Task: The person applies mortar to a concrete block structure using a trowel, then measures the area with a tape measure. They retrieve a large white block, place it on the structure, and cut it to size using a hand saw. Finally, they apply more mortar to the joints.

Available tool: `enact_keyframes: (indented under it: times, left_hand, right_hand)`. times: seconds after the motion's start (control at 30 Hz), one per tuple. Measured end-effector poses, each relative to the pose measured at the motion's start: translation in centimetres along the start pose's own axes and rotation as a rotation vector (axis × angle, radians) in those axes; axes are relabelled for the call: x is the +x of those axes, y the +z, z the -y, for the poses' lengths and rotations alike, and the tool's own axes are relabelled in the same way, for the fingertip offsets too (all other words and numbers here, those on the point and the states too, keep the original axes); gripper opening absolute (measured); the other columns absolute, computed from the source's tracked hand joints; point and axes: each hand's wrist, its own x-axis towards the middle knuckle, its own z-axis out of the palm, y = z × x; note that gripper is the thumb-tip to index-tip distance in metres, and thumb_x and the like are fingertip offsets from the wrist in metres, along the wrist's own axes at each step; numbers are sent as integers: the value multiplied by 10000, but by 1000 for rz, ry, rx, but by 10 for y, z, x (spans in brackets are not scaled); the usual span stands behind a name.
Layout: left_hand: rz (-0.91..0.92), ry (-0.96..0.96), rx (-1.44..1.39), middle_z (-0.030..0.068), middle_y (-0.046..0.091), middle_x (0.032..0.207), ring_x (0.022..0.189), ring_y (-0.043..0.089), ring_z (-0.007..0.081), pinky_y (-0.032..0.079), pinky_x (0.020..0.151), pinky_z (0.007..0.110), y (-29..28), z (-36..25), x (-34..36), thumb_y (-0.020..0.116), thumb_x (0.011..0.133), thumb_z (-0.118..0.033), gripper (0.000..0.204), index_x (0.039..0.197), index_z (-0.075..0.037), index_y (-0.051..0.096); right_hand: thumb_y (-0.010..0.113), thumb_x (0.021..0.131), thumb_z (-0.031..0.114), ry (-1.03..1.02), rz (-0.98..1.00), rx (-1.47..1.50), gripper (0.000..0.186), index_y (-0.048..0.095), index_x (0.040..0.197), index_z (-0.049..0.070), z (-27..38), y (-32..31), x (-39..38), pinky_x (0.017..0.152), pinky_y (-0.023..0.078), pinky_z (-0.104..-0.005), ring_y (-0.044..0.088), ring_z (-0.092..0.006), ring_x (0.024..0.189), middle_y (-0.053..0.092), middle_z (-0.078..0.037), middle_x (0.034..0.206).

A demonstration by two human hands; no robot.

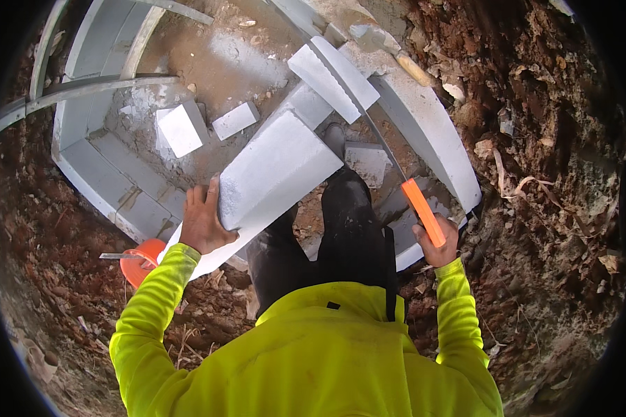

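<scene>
My right hand [438, 240] is closed round the orange handle of a long hand saw [386, 142]. The saw's toothed blade slants up and left across a pale block [320, 85] at the far side; I cannot tell how deep it is in the block. My left hand [205, 219] lies with fingers spread on the near end of a large white building block [275, 167]. That block slants over my left leg, its far end close to the sawn block. My dark-trousered legs show below and beside it.
Low grey block walls [431, 128] curve round the dusty pit floor. Loose blocks [236, 120] lie inside. A wooden-handled trowel [414, 69] rests on the right wall. Metal bars [104, 86] cross the left wall. An orange bucket-like container [140, 263] stands by my left forearm; rough brown soil surrounds everything.
</scene>
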Motion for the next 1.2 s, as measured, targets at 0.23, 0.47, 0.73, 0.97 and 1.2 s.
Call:
enact_keyframes:
  times: [0.23, 0.47, 0.73, 0.97, 1.2]
  left_hand:
    - [-286, -93, 89, 219, 430, 1208, 1138, 411, 405, 349, 1034, 488, 11, -16, -58, 875, 485, -216, 1255, 1518, -28, 187]
    - [-444, -272, 106, 236, 444, 1207, 1124, 426, 403, 355, 1022, 488, 39, -28, -51, 881, 504, -234, 1251, 1528, -39, 189]
    - [-409, -375, 126, 226, 451, 1187, 1131, 429, 409, 332, 1028, 509, 61, -37, -36, 861, 508, -247, 1251, 1538, -71, 173]
    - [-518, -345, 18, 253, 387, 1351, 1250, 367, 428, 238, 1082, 544, 72, -48, -33, 856, 556, -305, 1210, 1533, -70, 182]
    - [-784, -112, -179, 235, 400, 1365, 1337, 325, 382, 149, 1110, 602, 36, -78, 29, 756, 713, -388, 946, 1469, -13, 327]
  right_hand:
    - [747, 811, 139, -74, 44, 55, 158, 644, 860, 30, -2, -6, -10, 564, 485, -379, 618, -298, 581, 599, -96, 665]
    - [770, 801, 151, -123, 40, 168, 275, 611, 991, 31, 16, 0, -33, 620, 510, -382, 641, -305, 649, 631, -111, 769]
    - [734, 823, 86, -260, 70, 129, 456, 553, 1217, -57, 50, -20, -41, 877, 532, -401, 690, -364, 967, 667, -227, 1098]
    - [673, 808, -24, -206, 77, 155, 425, 587, 1220, -81, 92, -38, -30, 850, 533, -351, 711, -292, 963, 677, -232, 1131]
    - [664, 756, -32, -197, 204, 56, 489, 592, 1240, -32, 120, -75, -14, 788, 564, -369, 711, -351, 908, 687, -226, 1083]
